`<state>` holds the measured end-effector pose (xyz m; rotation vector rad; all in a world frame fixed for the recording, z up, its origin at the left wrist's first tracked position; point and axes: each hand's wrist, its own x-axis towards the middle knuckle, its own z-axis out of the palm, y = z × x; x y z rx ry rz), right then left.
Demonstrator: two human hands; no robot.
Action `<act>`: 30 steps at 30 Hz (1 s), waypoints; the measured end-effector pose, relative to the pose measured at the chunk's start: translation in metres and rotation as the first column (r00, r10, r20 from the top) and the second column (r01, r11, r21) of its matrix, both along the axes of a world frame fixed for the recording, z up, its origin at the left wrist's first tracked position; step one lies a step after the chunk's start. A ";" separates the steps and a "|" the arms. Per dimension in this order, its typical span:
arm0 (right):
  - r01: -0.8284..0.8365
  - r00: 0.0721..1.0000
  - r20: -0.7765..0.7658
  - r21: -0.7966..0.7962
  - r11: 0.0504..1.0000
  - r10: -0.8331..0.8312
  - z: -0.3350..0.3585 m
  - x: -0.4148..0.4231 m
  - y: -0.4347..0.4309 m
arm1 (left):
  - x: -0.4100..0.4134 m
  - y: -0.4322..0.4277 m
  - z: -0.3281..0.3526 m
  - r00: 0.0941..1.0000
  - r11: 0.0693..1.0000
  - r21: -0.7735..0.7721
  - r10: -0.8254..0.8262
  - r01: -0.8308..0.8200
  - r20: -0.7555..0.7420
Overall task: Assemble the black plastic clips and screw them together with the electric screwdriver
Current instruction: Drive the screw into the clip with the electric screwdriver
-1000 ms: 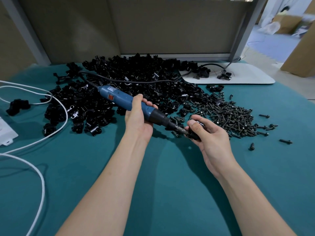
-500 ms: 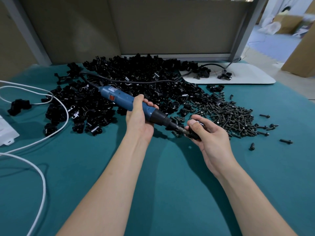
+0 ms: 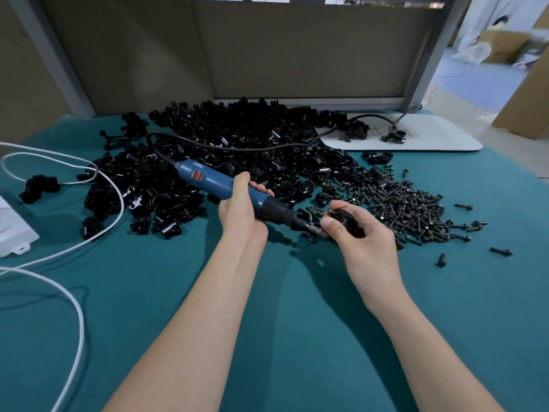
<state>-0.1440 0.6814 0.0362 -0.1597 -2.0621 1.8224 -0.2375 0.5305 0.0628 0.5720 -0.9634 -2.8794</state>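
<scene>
My left hand (image 3: 242, 215) grips the blue electric screwdriver (image 3: 214, 181) around its front half, with its black nose pointing right and down. The bit meets a black plastic clip (image 3: 346, 220) that my right hand (image 3: 361, 239) holds between thumb and curled fingers, just above the teal table. Most of the clip is hidden by my fingers. A big heap of loose black clips (image 3: 237, 150) lies behind the tool. A pile of black screws (image 3: 398, 206) spreads to the right of my right hand.
The screwdriver's black cord (image 3: 237, 147) runs over the clip heap toward a white board (image 3: 416, 138) at the back right. White cables (image 3: 74, 254) loop across the left side beside a white box (image 3: 12, 233). A few stray screws (image 3: 500, 251) lie far right.
Both hands stay where they were with the tool on the clip. My right fingers have shifted slightly around the clip, and the view has tilted a little.
</scene>
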 end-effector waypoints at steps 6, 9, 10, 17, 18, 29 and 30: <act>-0.045 0.994 -0.093 0.083 0.996 0.053 0.002 0.003 -0.012 | -0.008 -0.007 0.008 0.996 0.998 -0.036 0.052 -0.050 0.071; -0.029 0.995 -0.097 0.078 0.997 0.037 0.003 0.006 -0.007 | -0.011 -0.017 0.011 0.995 0.997 -0.009 0.074 -0.074 0.071; -0.017 0.996 -0.091 0.062 0.998 0.022 0.004 0.007 -0.004 | -0.013 -0.021 0.012 0.994 0.996 0.008 0.093 -0.094 0.063; -0.087 0.996 0.021 0.108 0.990 0.085 0.006 0.006 -0.005 | -0.011 -0.022 0.007 0.999 0.984 0.175 0.040 -0.040 0.004; -0.087 0.996 0.036 0.086 0.993 0.084 0.006 0.006 -0.005 | -0.011 -0.020 0.007 1.000 0.980 0.199 0.032 -0.031 0.002; -0.109 0.992 0.074 0.109 0.988 0.101 0.004 0.009 -0.002 | -0.008 -0.015 0.006 0.997 0.980 0.185 0.074 -0.076 0.014; -0.107 0.992 0.071 0.114 0.988 0.100 0.004 0.009 -0.002 | -0.007 -0.015 0.006 0.997 0.980 0.179 0.082 -0.083 0.014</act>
